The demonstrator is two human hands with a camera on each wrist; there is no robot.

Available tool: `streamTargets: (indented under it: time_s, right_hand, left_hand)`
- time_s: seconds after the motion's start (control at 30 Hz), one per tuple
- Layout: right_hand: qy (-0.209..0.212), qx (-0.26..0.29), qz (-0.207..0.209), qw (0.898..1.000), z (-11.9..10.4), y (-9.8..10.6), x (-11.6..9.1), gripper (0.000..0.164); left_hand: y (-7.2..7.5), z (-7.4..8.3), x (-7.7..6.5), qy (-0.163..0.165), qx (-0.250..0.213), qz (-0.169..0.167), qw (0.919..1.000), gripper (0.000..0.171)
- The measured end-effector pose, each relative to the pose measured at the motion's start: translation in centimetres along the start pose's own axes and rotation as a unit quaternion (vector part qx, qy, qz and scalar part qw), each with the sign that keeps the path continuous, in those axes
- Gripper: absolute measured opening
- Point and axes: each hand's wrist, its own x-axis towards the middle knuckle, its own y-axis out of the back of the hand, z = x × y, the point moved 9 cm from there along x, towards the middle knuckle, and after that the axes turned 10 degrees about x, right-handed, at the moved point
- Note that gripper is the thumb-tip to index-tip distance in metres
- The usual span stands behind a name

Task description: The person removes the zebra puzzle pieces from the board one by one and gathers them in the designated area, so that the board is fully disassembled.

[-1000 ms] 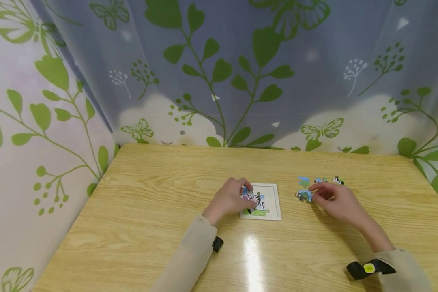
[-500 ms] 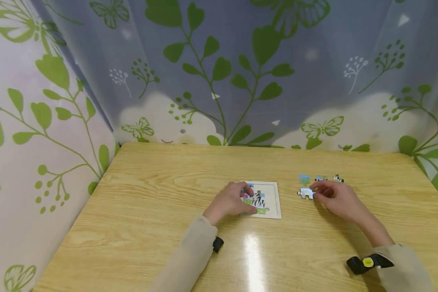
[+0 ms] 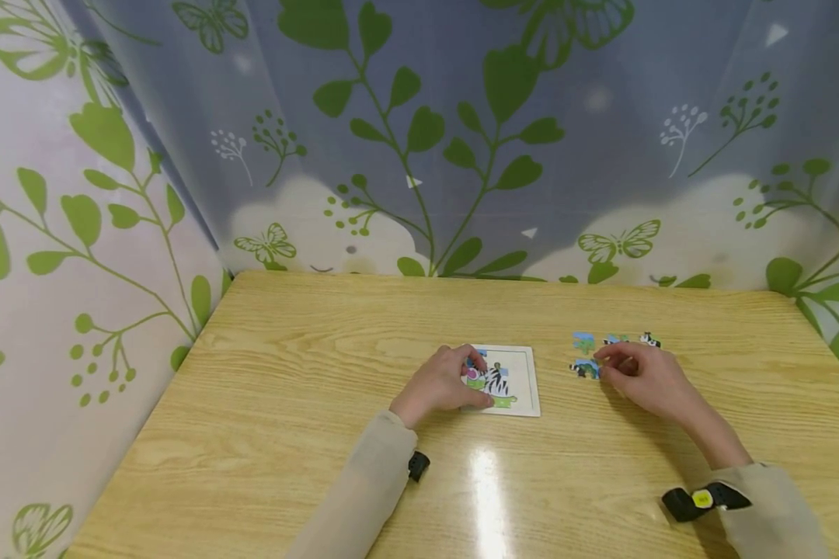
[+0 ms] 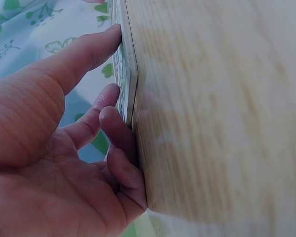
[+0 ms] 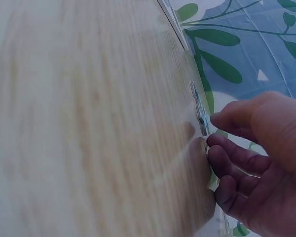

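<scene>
In the head view my left hand [image 3: 439,382] rests on the left part of a square puzzle board [image 3: 524,380], thumb and fingertips touching its face. Part of a zebra picture [image 3: 496,382] with a green strip below shows beside the fingers; the rest is hidden under them. The left wrist view shows the thumb and index finger [image 4: 106,98] against the board [image 4: 132,74], other fingers bent at its edge. My right hand [image 3: 646,380] pinches the right end of a blue and dark green puzzle piece [image 3: 584,369], low over the table, picture up.
Behind the right hand lie several loose pieces: a blue one with green [image 3: 583,342], a partly covered one [image 3: 615,339] and a black and white one [image 3: 649,338]. The wooden table [image 3: 287,349] meets a leaf-patterned curtain [image 3: 391,155] at its back edge.
The piece at my right hand showed a pale face half a second ago and shows its picture now. My left fingers and thumb have shifted slightly on the board, where a striped part no longer shows.
</scene>
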Motion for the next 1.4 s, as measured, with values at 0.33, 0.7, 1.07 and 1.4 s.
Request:
streamTargets:
  time_s: [0.33, 0.7, 1.07, 1.4]
  right_hand:
    - [0.019, 0.009, 0.008, 1.0, -1.5, -0.4, 0.1, 0.021]
    - [0.079, 0.051, 0.003, 0.996, -5.3, -3.0, 1.5, 0.018]
    - [0.105, 0.08, -0.048, 0.99, -7.9, -7.1, 3.1, 0.018]
    - [0.088, 0.064, -0.088, 0.99, -8.3, -9.0, 4.0, 0.027]
  left_hand:
    - [0.0, -0.1, -0.2, 0.006, -0.012, -0.007, 0.9999, 0.042]
    - [0.0, -0.2, -0.2, 0.006, -0.011, -0.004, 0.9999, 0.043]
    - [-0.1, -0.2, -0.2, 0.007, -0.008, -0.006, 0.9999, 0.042]
    - [-0.1, -0.2, -0.3, 0.004, -0.021, -0.003, 0.9998, 0.044]
